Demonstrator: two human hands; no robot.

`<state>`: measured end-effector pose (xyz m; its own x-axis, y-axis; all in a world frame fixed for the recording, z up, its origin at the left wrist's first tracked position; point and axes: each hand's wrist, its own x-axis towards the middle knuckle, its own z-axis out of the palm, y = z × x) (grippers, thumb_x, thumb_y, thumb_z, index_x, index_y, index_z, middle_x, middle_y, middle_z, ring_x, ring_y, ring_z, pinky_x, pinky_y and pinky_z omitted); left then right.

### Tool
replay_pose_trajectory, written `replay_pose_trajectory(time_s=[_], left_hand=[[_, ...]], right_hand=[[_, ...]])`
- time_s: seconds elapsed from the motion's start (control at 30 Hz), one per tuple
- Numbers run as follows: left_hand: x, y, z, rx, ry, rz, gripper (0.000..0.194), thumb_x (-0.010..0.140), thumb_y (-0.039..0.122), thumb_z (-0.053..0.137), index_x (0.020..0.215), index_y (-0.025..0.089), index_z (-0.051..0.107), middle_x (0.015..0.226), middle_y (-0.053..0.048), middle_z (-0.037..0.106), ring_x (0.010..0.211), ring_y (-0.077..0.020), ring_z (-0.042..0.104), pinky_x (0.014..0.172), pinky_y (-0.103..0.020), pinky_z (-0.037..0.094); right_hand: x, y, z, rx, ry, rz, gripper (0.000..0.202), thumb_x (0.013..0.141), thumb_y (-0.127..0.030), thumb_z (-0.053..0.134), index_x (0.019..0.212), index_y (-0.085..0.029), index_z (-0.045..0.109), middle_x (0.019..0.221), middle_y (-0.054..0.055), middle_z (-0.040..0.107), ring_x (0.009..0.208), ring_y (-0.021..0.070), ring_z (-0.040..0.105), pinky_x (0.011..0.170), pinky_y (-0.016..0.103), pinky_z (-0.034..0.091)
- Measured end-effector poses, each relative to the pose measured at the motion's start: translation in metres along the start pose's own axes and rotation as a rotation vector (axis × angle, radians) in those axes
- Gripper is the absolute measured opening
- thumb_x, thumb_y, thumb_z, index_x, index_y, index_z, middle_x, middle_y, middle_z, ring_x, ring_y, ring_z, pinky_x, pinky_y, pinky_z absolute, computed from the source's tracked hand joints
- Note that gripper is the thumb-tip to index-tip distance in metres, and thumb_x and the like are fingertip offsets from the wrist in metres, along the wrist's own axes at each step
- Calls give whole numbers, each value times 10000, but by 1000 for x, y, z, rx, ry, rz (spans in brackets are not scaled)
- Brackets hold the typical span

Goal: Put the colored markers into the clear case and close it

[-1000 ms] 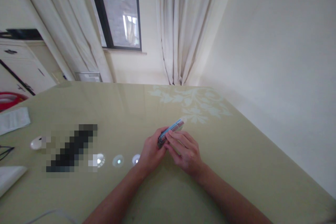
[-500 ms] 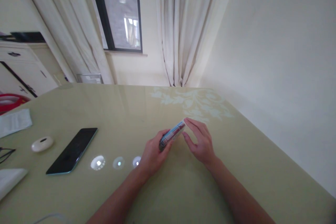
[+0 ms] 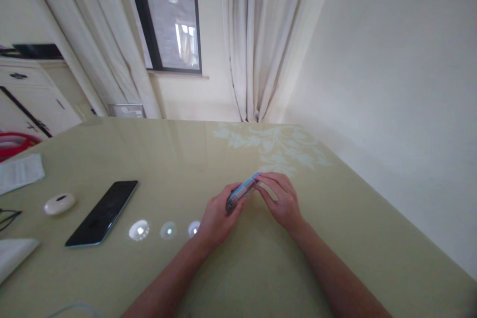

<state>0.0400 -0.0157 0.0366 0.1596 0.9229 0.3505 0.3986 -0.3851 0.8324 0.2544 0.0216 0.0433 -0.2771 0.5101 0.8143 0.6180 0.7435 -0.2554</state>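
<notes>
A slim box-like packet [image 3: 243,191] with blue and dark red printing is held tilted above the table, its far end pointing up to the right. My left hand [image 3: 219,213] is wrapped round the near end, thumb on one side and fingers on the other. At the far end, my right hand [image 3: 281,198] pinches the packet between thumb and fingertips. The fingers hide parts of both ends, and what the packet contains cannot be seen.
On the glossy greenish table [image 3: 167,278] at left lie a black-screened phone [image 3: 104,213], a white oval case [image 3: 59,204], a folded paper [image 3: 22,173], a dark cable [image 3: 9,218] and a white object [image 3: 15,256]. A wall [image 3: 395,84] borders the right side.
My right hand has moved slightly left and its thumb and fingers have closed on the packet's far end. My left hand keeps its hold almost unmoved.
</notes>
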Motion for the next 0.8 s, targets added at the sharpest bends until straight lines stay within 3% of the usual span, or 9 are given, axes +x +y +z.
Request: replay_pose_trajectory(time_s=[0.4,0.8], left_hand=[[0,-3,-1,0,-6,9,366,981,393,567,1308,229,596,1198,-68,751,1041,-205,729,931,-313,560],[1,-1,1,30,-6,29,356,995,402,564,1306,232,598,1194,-67,750,1049,-198,724,934,-313,559]], right_hand=[[-3,-3,9,102,102,103,257,941,-215,721,1180,-295,772,1086,74,776,1007,222,707,888,402,592],[-7,2,14,161,55,143,255,973,-231,672,1211,-276,753,1158,90,749,1095,224,702,976,405,588]])
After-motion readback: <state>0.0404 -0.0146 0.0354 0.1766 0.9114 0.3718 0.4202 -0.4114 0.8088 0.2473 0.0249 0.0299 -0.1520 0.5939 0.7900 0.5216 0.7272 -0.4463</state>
